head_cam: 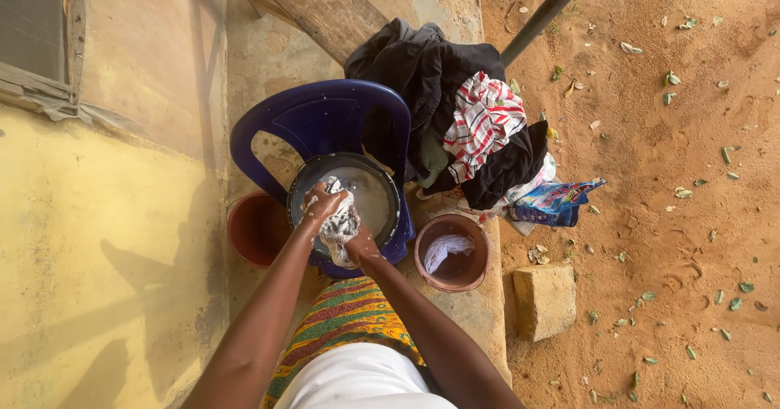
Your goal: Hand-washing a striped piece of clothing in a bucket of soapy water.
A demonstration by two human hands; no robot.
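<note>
both hands clenched on wet cloth (340, 229), white with dark speckled print, soapy, bunched. left hand (321, 204) grips top end, right hand (360, 246) lower end. soapy-water basin (382, 183) directly beneath, on blue plastic chair (317, 116).

Both arms stretched forward, bare, converging. Left hand (319, 204) above, fingers curled shut, sudsy. Right hand (360, 246) just below it, clenched likewise, knuckles up. Hands close together, wrists bent slightly inward.

We've got both hands, left hand (319, 204) and right hand (360, 246), in the basin (382, 183) on the chair (321, 116); buckets (459, 272) either side, clothes pile (463, 125) beyond-right.
</note>
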